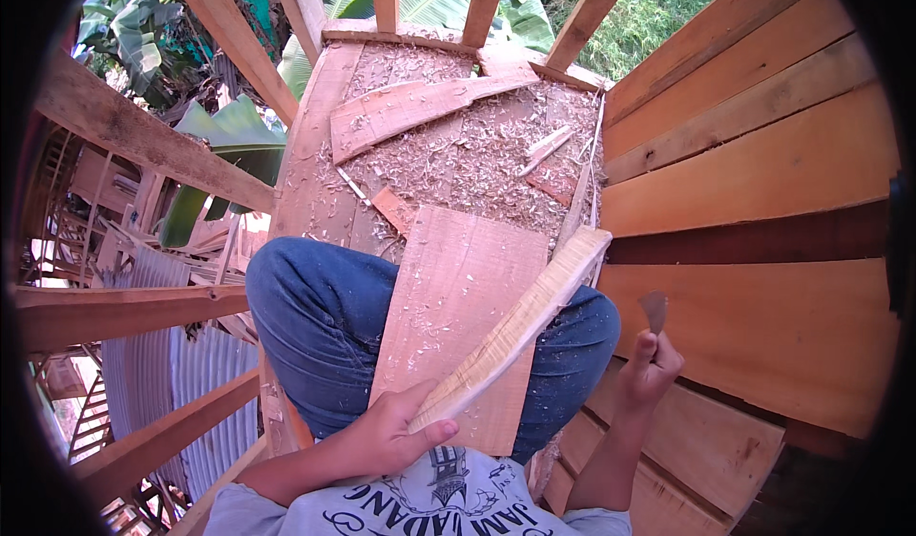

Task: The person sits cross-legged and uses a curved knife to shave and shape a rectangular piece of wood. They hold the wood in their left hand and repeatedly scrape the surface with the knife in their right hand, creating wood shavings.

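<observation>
My left hand (pixel 393 433) is closed round the near end of a curved, pale piece of wood (pixel 520 326). The piece slants up to the right, its far end above my right knee. Under it, a wide flat board (pixel 458 288) lies between my legs, with a few shavings on it. Out to the right, apart from the wood, my right hand (pixel 652 369) is raised. Its fingers are closed on a small, thin, flat blade-like piece (pixel 654 311) that flares at the top; its lower part is hidden in my grip.
Wood shavings (pixel 439 164) cover the plank floor. A shaped wooden piece (pixel 410 114), a thin white stick (pixel 353 188), a reddish block (pixel 394 210) and slivers (pixel 547 149) lie there. A plank wall (pixel 754 192) stands at right, slanted posts (pixel 162 140) at left and far side.
</observation>
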### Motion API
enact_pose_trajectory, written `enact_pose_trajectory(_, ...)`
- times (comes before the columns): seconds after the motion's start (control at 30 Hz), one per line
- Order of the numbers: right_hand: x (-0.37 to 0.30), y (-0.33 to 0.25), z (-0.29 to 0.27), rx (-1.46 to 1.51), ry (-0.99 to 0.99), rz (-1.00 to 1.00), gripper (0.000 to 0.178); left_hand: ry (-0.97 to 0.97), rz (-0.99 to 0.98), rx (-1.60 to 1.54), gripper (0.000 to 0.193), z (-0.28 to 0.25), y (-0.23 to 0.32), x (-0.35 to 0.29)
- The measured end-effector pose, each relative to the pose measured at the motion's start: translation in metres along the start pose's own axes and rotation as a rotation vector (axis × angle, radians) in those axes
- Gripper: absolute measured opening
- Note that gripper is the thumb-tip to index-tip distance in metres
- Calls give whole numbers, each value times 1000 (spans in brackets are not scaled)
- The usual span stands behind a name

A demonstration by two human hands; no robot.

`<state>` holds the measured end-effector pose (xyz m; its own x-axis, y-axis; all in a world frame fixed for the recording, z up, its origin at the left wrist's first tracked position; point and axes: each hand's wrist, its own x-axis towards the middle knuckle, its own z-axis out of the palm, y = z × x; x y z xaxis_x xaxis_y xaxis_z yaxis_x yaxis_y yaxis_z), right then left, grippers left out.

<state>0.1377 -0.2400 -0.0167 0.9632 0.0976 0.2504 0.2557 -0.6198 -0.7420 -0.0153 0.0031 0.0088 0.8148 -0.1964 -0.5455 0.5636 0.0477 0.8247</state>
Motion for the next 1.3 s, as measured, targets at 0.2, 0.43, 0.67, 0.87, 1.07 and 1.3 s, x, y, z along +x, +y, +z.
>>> enact_pose_trajectory(0.2, -2, 24, 20, -45, 6, 102, 54, -44, 15, 35, 44, 5, 1, 5)
enact_pose_trajectory(0.43, -12, 10, 11, 40, -30, 162, 54, -93, 75, 27, 39, 5, -10, 4)
enact_pose_trajectory(0.67, -28, -2, 11, 152, -22, 63, 57, -17, -50, -108, 43, 0, -1, 11)
enact_pose_trajectory(0.87, -28, -2, 32, -46, -205, -190, 58, -19, 104, 28, 46, 3, -10, 9)
enact_pose_trajectory(1.07, -33, -25, 40, -15, -338, -353, 53, 39, 131, -27, 49, 6, -16, 11)
enact_pose_trajectory(1.3, -25, -5, 31, 14, -265, -27, 50, -4, 85, 11, 48, 2, -18, 10)
